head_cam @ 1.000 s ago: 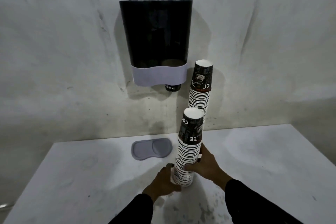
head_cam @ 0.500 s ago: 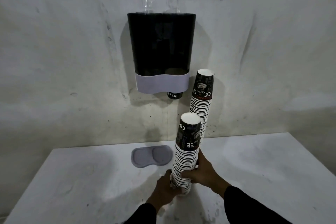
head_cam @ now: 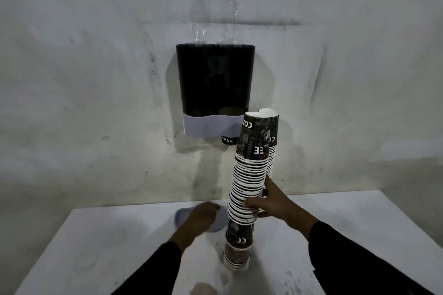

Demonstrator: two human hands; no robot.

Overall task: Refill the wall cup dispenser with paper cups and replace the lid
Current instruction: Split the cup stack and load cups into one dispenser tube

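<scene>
The black wall cup dispenser (head_cam: 214, 79) with a pale lower band hangs lidless, one cup (head_cam: 227, 140) poking out below. My right hand (head_cam: 271, 203) grips a tall stack of printed paper cups (head_cam: 249, 175) near its lower end, lifted and tilted slightly left. Below it a short stack of cups (head_cam: 237, 249) stands on the white table (head_cam: 96, 246). A second tall stack (head_cam: 272, 151) stands behind, partly hidden. My left hand (head_cam: 199, 219), blurred, hovers empty over the grey lid (head_cam: 179, 217), which lies flat near the table's back edge.
A rough white wall rises directly behind the table. Clear plastic wrap (head_cam: 215, 29) sticks up above the dispenser's top opening. The table's left and right parts hold nothing besides faint stains.
My right hand has raised the upper part of the near stack off several cups left on the table. My left hand let go of the stack and swung left over the lid.
</scene>
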